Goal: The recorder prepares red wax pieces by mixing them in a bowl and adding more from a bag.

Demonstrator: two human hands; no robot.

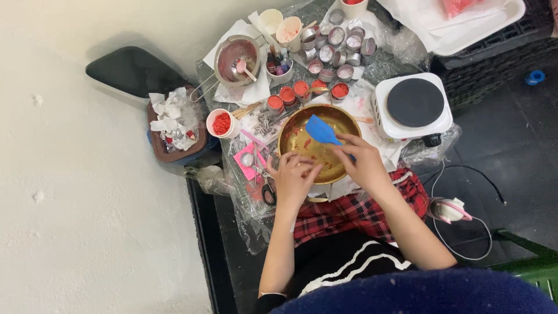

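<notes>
The right hand [363, 163] is closed around the handle of a blue spatula [321, 131], its soft, bendy blade over the gold bowl [343, 119]. The left hand [292, 177] rests curled on the bowl's near rim, probably steadying the light, slick metal.

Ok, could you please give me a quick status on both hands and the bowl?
Right hand grips blue spatula over gold bowl. Left hand at bowl's near rim. Filled tins crowd behind.

A low table [256, 224] under crinkled clear plastic is bearing a gold bowl [318, 145]; small tins [340, 43] are crowding its far side. A white hotplate [414, 104] is sitting alongside.
</notes>
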